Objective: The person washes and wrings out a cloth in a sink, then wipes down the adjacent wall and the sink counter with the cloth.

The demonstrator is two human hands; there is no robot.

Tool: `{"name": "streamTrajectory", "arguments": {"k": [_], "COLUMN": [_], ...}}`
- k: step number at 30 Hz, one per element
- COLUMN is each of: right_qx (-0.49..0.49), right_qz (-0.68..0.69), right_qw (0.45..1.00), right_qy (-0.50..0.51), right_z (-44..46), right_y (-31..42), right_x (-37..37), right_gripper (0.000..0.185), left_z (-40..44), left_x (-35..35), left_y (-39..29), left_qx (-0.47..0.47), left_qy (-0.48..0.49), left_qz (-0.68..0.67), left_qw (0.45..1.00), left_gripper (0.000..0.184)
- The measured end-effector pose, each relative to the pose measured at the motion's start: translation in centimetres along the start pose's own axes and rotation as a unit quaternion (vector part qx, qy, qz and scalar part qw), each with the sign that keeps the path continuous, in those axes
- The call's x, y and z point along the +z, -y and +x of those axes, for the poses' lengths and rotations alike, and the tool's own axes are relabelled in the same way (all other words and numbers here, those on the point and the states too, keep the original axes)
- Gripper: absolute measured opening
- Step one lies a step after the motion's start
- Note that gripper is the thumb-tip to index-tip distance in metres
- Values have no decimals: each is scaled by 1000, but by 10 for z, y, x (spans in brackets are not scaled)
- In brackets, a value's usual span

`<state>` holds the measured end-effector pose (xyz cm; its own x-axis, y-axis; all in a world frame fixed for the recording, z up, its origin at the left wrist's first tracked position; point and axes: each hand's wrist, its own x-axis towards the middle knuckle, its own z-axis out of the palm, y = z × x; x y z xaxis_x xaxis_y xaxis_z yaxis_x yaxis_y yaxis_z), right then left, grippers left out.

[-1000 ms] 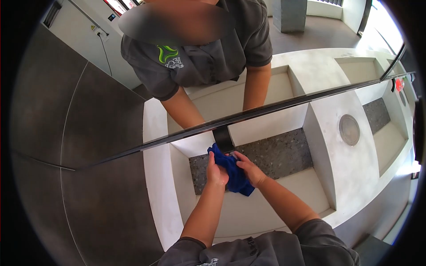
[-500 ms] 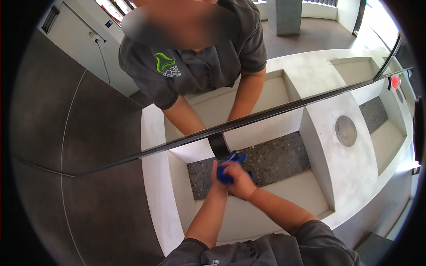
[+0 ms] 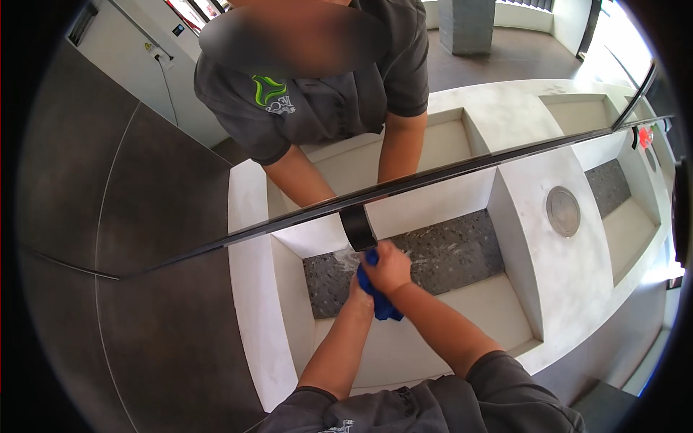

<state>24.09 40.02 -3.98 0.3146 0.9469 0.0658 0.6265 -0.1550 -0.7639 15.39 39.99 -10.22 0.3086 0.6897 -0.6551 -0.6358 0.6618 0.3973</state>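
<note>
A crumpled blue cloth (image 3: 388, 310) is bunched between my two hands, just below the black faucet (image 3: 357, 228). My right hand (image 3: 390, 268) is closed over the cloth's upper part, close to the faucet's mouth. Lower and to its left, my left hand (image 3: 362, 294) is closed around the cloth, its fingers partly hidden by the cloth and my right hand. The cloth's lower end hangs loose by my left wrist. Water splashes over the dark speckled stone bottom (image 3: 458, 245) of the white sink (image 3: 249, 317) on both sides of my hands.
A wide mirror (image 3: 216, 166) with a black lower edge rises behind the sink and reflects a person in a grey shirt. To the right, a round metal lid (image 3: 563, 211) is set in the white counter (image 3: 538, 256), beside a second basin (image 3: 626, 224).
Both hands have shifted, with the right now nearer the faucet. The cloth's loose end now hangs down toward my left wrist. Splashing water has appeared on the stone.
</note>
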Motion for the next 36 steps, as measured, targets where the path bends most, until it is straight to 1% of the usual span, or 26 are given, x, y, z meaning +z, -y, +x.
{"name": "streamTrajectory", "arguments": {"k": [1,4,5,6,7,8,9,10,11,12,14,16,17,18,19,20,22,23,24,25,26,28,32,33,34,36], "right_qx": [30,115,113,172,229,228,236,240,202,201,30,-57,-142,-226,-238,-251,-241,-204,-163,-120,-75,-5,103,132,163,161], "right_qz": [-11,12,12,111,209,208,337,460,458,460,366,271,271,267,248,229,214,95,-24,-45,-66,-65,17,40,63,68], "right_qw": [999,993,993,979,951,951,911,854,862,861,927,946,937,920,919,916,921,957,976,985,990,994,994,989,983,983], "right_qy": [27,9,9,6,4,6,27,47,78,77,77,169,171,174,193,214,221,182,139,118,99,91,27,45,62,62], "right_z": [10,28,31,32,30,28,26,24,22,19,10,-7,-17,-26,-40,-49,-47,-39,-29,-16,-1,17,32,34,34,30], "right_y": [-5,-26,-37,-49,-58,-62,-64,-66,-55,-45,-23,6,18,27,35,41,39,32,28,23,20,6,-44,-63,-81,-110], "right_x": [-8,-10,-8,-4,0,4,8,12,8,10,17,5,-2,-8,-9,-11,-13,-8,-5,-3,-4,-2,-4,-5,-5,-5], "right_gripper": [30,35,35,36,37,37,38,39,38,38,40,50,48,46,47,48,40,35,33,31,32,34,46,52,59,66], "left_z": [-27,-34,-23,-12,-2,-3,-5,-7,-11,-11,-9,0,15,9,-3,9,3,23,21,13,-22,21,-7,-15,-20,-13], "left_x": [31,36,26,13,-2,-1,0,3,7,4,-8,-24,-43,-29,-21,-14,-19,-41,-25,-11,38,-61,-33,-14,-6,-37], "left_y": [-5,-23,-28,-37,-48,-56,-58,-62,-64,-61,-47,-36,-29,-30,-46,-46,-53,-39,-28,-16,-17,-19,-29,-35,-39,-59], "left_qx": [-14,-23,18,19,109,199,200,163,125,126,45,43,22,1,-108,-197,-250,-143,-32,42,113,-110,-79,42,159,215], "left_qy": [-35,-33,-92,-92,-48,-4,-7,-70,-132,-132,27,46,298,528,189,110,237,341,436,198,-55,205,253,68,-121,-111], "left_qz": [-7,50,69,66,108,150,149,120,92,93,46,25,-61,-145,-174,-346,-352,-282,-203,-143,-75,-74,40,69,96,47], "left_qw": [999,998,993,993,987,969,969,977,979,979,998,998,952,837,960,910,871,885,876,969,989,970,963,994,975,969], "left_gripper": [38,38,39,39,44,49,49,54,61,61,72,72,75,78,81,75,58,51,44,40,36,30,28,33,39,58]}}
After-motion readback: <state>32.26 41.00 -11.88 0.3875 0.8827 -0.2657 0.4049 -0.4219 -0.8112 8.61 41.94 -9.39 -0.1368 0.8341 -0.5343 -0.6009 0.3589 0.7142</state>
